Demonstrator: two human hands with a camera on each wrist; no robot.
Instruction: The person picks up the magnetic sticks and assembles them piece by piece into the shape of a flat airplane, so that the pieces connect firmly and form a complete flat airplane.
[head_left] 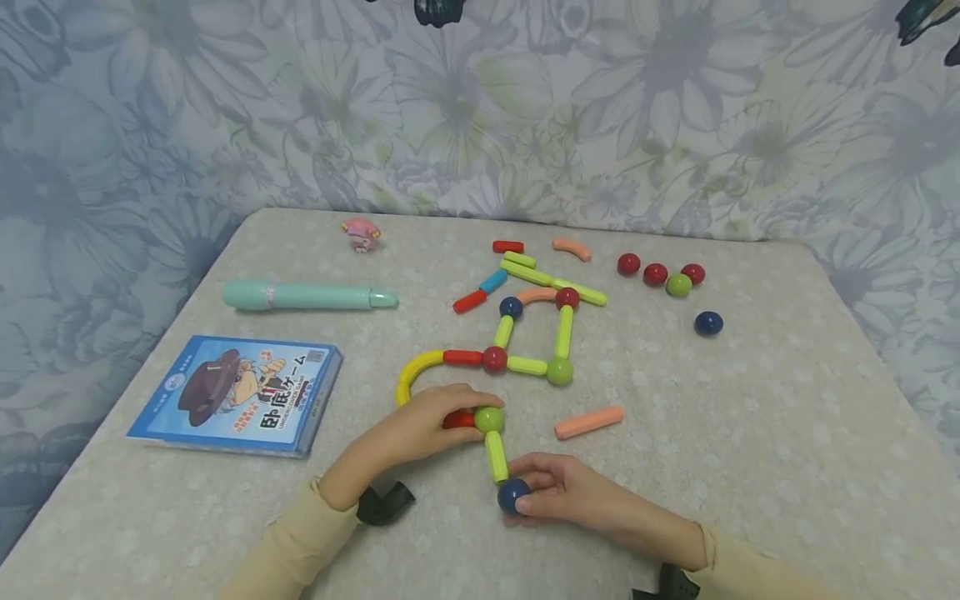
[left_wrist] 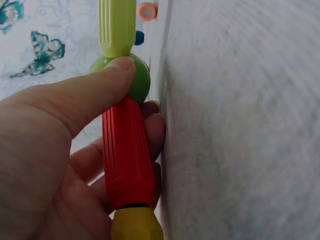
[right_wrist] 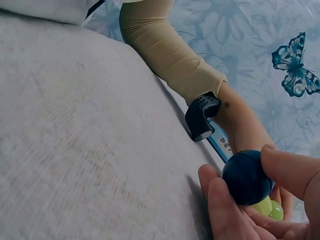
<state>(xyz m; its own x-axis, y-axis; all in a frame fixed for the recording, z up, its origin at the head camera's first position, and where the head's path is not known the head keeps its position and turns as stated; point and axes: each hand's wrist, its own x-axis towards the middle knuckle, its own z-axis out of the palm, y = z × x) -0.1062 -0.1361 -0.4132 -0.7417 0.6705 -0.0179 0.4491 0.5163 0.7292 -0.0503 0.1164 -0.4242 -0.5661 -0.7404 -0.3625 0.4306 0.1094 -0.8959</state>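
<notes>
With thumb and fingers, my left hand [head_left: 420, 423] pinches a green ball [head_left: 489, 419] and the end of the red rod [left_wrist: 128, 155] joined to it. A light green rod [head_left: 496, 457] runs from that ball toward the near edge. My right hand [head_left: 573, 493] grips a dark blue ball [head_left: 513, 495] at the rod's near end; whether ball and rod touch is hard to tell. Past the red rod, a yellow curved piece [head_left: 408, 377] links to another red rod [head_left: 462, 357] and a red ball [head_left: 495, 359], which belongs to a four-sided frame of rods and balls.
An orange rod [head_left: 588, 422] lies right of my hands. Several loose rods are at the back, near a light green rod [head_left: 555, 282]. Loose balls, including a blue ball [head_left: 708, 323], sit back right. Left are a blue box [head_left: 236, 396], a mint pen [head_left: 309, 297] and a pink figurine [head_left: 362, 234].
</notes>
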